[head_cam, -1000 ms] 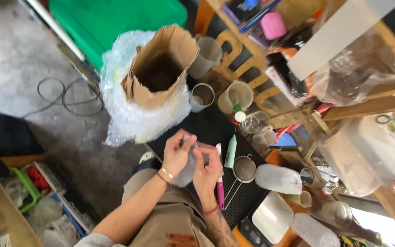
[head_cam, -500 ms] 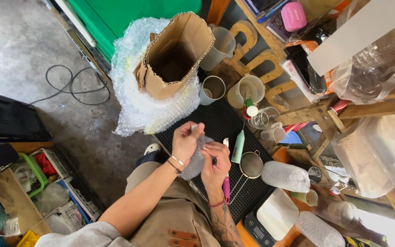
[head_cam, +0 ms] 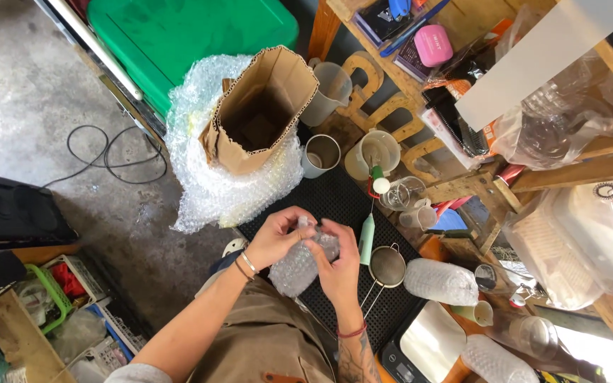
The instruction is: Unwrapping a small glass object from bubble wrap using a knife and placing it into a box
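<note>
Bubble-wrapped bundle (head_cam: 305,257) was held between both hands over the black ribbed mat (head_cam: 335,202), just in front of the person's lap. Left hand (head_cam: 277,234) was closed over its upper left side, fingers curled onto the wrap; right hand (head_cam: 338,264) was cupped against its right side, thumb pressing the film. Contents were hidden by the wrap.

Judged handling: light, soft outside, probably fragile inside (the padding suggests so). Film looked slick, so a two-sided cradle around the thick middle seemed safer than pinching loose ends.

Materials noted: clear, dimpled plastic, crinkled, loose tail hanging toward the lap. An open brown corrugated cardboard box (head_cam: 260,110) stood tilted in a heap of more bubble wrap (head_cam: 207,181). On the mat were a steel cup (head_cam: 321,154), a pale green handheld frother (head_cam: 367,237) and a mesh strainer (head_cam: 387,266); another wrapped, rounded parcel (head_cam: 440,281) lay just beside the strainer.
</note>
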